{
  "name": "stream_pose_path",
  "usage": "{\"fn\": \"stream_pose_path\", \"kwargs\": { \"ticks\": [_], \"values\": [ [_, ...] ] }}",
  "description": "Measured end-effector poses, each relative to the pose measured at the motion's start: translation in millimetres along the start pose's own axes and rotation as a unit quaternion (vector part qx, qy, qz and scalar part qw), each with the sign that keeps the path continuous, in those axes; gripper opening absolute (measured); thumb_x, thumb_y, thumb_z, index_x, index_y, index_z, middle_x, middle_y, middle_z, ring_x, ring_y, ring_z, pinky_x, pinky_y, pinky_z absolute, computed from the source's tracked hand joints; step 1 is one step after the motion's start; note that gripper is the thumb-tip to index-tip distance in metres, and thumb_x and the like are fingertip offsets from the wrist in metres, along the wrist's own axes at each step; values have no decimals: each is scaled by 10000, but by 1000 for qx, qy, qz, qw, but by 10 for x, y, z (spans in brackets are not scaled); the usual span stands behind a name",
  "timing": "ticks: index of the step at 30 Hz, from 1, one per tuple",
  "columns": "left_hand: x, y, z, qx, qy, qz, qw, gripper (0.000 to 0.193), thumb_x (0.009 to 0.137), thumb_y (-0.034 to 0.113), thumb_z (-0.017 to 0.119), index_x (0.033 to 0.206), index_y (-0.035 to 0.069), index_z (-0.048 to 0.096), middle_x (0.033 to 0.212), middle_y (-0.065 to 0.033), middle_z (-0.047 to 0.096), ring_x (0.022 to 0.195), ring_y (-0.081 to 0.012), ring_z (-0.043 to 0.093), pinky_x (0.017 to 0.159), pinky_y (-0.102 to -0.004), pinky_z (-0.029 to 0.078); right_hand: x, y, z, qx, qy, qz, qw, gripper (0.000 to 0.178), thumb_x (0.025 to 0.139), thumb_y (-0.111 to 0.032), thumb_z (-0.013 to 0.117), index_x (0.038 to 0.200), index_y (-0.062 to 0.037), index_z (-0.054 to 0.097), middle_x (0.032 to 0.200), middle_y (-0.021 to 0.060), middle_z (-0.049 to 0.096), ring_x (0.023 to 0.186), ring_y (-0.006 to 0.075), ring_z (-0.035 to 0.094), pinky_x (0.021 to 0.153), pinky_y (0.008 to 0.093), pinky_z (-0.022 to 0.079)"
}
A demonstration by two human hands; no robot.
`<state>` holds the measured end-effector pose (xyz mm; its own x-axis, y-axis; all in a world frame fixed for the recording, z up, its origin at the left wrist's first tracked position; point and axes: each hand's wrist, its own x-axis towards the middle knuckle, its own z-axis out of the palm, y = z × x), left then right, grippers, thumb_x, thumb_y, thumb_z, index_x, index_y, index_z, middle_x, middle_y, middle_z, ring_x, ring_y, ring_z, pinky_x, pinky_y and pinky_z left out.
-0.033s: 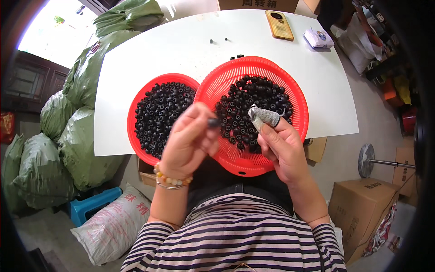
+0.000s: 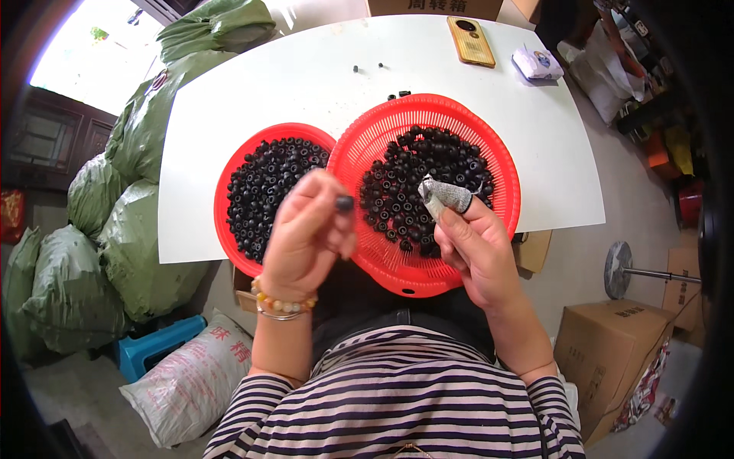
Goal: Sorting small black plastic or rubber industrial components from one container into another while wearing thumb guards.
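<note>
My left hand (image 2: pixel 310 222) is pinched around a small black plastic cap (image 2: pixel 344 203) near the inner rims of two red baskets. Its fingers are slightly smeared by motion. Over the right side of the larger red basket (image 2: pixel 501 157), my right hand (image 2: pixel 478 245) has its thumb pressed to the index finger. A grey knit finger sleeve (image 2: pixel 453 196) with a pale, taped tip covers that finger. Whatever the right fingers pinch, if anything, stays hidden. Many black caps (image 2: pixel 413 168) lie in the larger basket. The smaller red basket (image 2: pixel 223 200) holds a fuller heap of black pieces.
Both baskets are at the near edge of a white table (image 2: pixel 290 69). A few loose black pieces (image 2: pixel 399 96) lie behind them. Farther back are a yellow phone (image 2: pixel 471 42) and a tissue pack (image 2: pixel 537 63). Green sacks (image 2: pixel 138 252) stand left, a cardboard box (image 2: pixel 612 359) right.
My left hand has moved a little left, toward the smaller basket, carrying the black cap. My right hand has stayed in place.
</note>
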<state>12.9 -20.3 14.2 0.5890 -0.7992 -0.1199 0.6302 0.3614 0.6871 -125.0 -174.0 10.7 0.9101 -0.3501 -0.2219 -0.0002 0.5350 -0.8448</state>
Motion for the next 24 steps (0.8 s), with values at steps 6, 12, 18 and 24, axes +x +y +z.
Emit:
{"fn": "stream_pose_path", "kwargs": {
  "ticks": [6, 12, 18, 24],
  "values": [
    [-73, 289, -314, 234, 198, 163, 938, 104, 860, 145, 516, 807, 57, 509, 595, 24, 463, 470, -31, 414, 410, -169, 379, 17, -2, 16, -7, -5, 5, 1000, 219, 873, -166, 487, 1051, -40, 511, 637, -21, 453, 514, 7, 352, 405, 141, 242],
    [-71, 260, -240, 410, 228, 216, 857, 91, 841, 109, 541, 780, 41, 540, 619, 34, 470, 485, -13, 398, 416, -153, 325, 12, -5, 24, 2, 4, 15, 1000, 221, 862, -187, 512, 1040, -56, 529, 648, -41, 452, 545, 8, 371, 439, 137, 254],
    [116, -6, 105, 713, -44, 240, 657, 64, 683, 5, 597, 746, 8, 584, 747, -93, 545, 720, -221, 511, 711, -323, 405, 0, -10, -3, 7, 9, 16, 1000, 213, 858, -185, 520, 1025, -53, 532, 668, -46, 468, 566, 7, 396, 453, 135, 270],
    [192, -180, 146, 864, -122, 120, 474, 134, 696, 172, 605, 668, 41, 599, 715, -87, 542, 813, -252, 519, 902, -456, 311, 27, -20, 27, 23, 6, 21, 999, 237, 867, -157, 495, 1071, -39, 504, 672, -39, 458, 550, 3, 375, 437, 134, 257]
  ]
}}
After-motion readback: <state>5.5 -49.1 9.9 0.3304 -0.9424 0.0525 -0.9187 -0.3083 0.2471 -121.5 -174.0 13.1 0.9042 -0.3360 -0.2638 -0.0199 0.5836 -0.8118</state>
